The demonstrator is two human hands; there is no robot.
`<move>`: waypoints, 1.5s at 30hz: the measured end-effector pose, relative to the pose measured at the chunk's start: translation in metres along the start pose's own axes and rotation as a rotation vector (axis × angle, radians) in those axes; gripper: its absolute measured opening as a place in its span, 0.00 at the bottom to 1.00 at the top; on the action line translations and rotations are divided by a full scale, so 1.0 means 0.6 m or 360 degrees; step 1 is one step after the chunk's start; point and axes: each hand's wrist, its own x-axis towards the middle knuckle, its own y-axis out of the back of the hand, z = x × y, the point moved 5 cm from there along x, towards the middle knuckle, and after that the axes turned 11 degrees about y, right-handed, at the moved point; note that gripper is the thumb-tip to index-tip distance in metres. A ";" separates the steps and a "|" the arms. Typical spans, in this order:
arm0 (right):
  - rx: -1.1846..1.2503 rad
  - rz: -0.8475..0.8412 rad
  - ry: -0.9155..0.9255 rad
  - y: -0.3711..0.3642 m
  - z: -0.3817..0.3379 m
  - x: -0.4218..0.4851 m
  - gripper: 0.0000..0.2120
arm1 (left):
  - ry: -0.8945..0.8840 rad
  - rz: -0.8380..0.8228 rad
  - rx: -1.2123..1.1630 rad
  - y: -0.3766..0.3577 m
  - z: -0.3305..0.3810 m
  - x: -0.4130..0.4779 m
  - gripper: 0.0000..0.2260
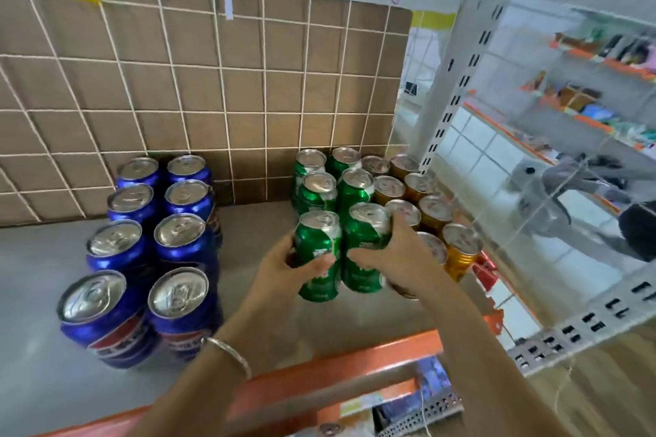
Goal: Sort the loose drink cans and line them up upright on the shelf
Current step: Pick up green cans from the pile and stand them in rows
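Two green cans stand upright side by side at the front of the green rows on the grey shelf (42, 259). My left hand (284, 266) grips the left green can (317, 241). My right hand (394, 252) wraps the right green can (365, 234) from its right side. Behind them stand more green cans (355, 188) in two rows. Gold cans (459, 252) line up in two rows to the right, partly hidden by my right hand. Blue cans (177, 301) stand upright in two rows at the left.
A brown cardboard back panel with a white wire grid (213, 82) closes the shelf's rear. The orange front edge (337, 365) runs below my arms. A white perforated upright (458, 82) and wire side panel bound the right. Bare shelf lies between blue and green rows.
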 end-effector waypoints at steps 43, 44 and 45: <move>-0.0797 0.0323 0.0996 -0.178 -0.016 -0.093 0.24 | -0.0528 0.0604 0.0824 -0.025 -0.048 -0.075 0.14; -0.0772 0.0295 0.1018 -0.187 -0.007 -0.101 0.22 | -0.0592 0.0582 0.0934 -0.014 -0.047 -0.090 0.12; -0.0762 0.0282 0.1035 -0.192 0.000 -0.107 0.21 | -0.0615 0.0503 0.0966 -0.004 -0.053 -0.097 0.12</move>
